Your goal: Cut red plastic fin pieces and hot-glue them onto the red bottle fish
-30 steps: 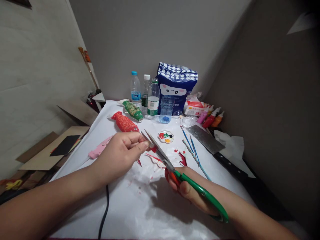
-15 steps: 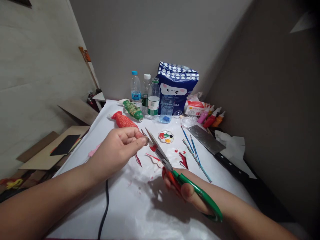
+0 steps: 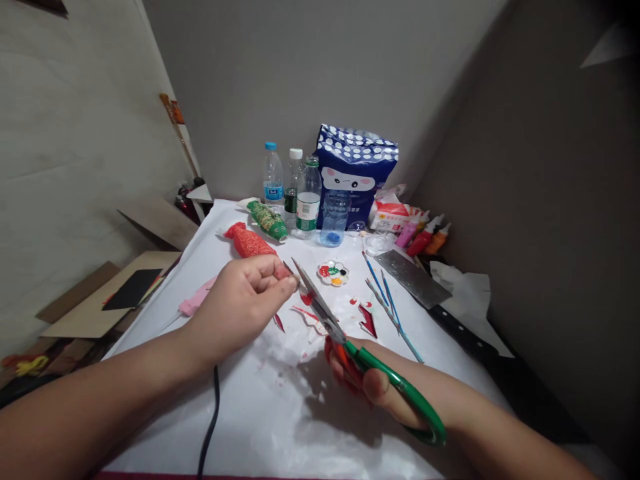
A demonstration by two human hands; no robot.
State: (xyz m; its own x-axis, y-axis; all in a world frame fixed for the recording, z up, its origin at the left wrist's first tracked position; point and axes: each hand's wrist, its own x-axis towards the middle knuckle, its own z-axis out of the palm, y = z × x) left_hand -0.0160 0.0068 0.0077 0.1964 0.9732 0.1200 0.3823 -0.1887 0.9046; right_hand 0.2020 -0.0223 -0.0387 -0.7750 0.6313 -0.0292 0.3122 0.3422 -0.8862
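My right hand [image 3: 373, 387] grips green-handled scissors [image 3: 350, 343], blades pointing up and left toward my left hand. My left hand [image 3: 240, 303] is closed in a pinch on a small red-painted plastic scrap at the blade tips. On the white table cover [image 3: 280, 427] under the blades lie red-painted plastic cuttings [image 3: 367, 320]. A small paint palette [image 3: 333, 272] sits just beyond.
At the back stand three water bottles [image 3: 306, 200], a cut clear bottle [image 3: 333, 217], a blue dotted bag [image 3: 353, 170] and paint tubes [image 3: 420, 237]. Red [image 3: 247, 241] and green [image 3: 267, 220] painted fish lie left. Brushes [image 3: 387, 303], a cleaver [image 3: 415, 279] and a black cable [image 3: 210, 420] also lie on the table.
Almost nothing differs. Both hands and the scissors shifted slightly; the blades stay at the piece pinched in my left hand.
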